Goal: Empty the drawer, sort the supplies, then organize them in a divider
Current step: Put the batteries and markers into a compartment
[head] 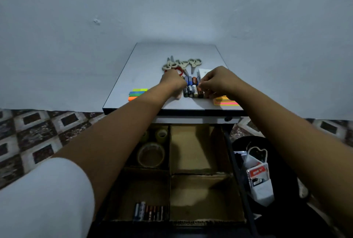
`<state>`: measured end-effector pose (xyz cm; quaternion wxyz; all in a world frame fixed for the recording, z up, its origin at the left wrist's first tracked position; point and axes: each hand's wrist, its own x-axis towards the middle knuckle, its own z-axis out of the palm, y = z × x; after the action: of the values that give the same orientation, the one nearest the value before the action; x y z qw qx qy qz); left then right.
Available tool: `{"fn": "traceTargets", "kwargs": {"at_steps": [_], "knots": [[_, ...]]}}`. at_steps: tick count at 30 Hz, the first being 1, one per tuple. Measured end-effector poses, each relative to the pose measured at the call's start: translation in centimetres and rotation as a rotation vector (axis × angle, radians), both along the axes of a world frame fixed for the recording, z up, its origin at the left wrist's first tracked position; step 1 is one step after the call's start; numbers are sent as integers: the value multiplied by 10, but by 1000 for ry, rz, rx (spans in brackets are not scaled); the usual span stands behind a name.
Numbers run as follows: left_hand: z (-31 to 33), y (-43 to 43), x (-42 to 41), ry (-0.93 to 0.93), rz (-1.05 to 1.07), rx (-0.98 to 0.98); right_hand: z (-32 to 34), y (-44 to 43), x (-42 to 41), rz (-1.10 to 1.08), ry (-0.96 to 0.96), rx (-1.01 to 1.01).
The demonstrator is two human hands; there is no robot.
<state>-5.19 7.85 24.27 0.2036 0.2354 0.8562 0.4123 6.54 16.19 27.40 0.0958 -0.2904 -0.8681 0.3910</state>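
Four compartments split the brown cardboard divider point(169, 171) in the open drawer point(191, 227): clear tape rolls point(151, 154) sit far left, a row of small batteries point(149, 211) near left. Up on the white surface point(137, 69), your left hand point(172, 82) and right hand point(215, 83) curl in from either side on the loose cylindrical batteries point(192, 90), pinching the bunch. Hard, smooth, quick to roll: squeeze across their middles.

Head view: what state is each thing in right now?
Drawer, pulled open.
Tape rolls, in divider's rear-left compartment.
Drawer batteries, lined up in near-left compartment.
Tabletop batteries, bunched between both hands.
Scissors, piled on tabletop.
Left hand, curled against them, grip hidden.
Right hand, fingers curled on them.
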Motion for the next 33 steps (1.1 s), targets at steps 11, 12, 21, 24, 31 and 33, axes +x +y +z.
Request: {"fn": "traceTargets", "kwargs": {"at_steps": [11, 12, 21, 24, 31, 33], "knots": [[5, 16, -10, -177, 15, -129, 4, 11, -25, -7, -69, 47], [7, 15, -10, -191, -4, -159, 1, 12, -28, 0, -77, 62], [12, -2, -8, -245, -86, -239, -16, 2, -50, 45, -228, 380], [18, -11, -12, -234, -70, -174, -20, 1, -53, 31, -231, 438], [28, -25, -14, -221, -84, -112, -27, -2, -61, 17, -214, 472], [28, -27, -15, -226, -73, -89, -29, -2, -64, 13, -218, 467]]}}
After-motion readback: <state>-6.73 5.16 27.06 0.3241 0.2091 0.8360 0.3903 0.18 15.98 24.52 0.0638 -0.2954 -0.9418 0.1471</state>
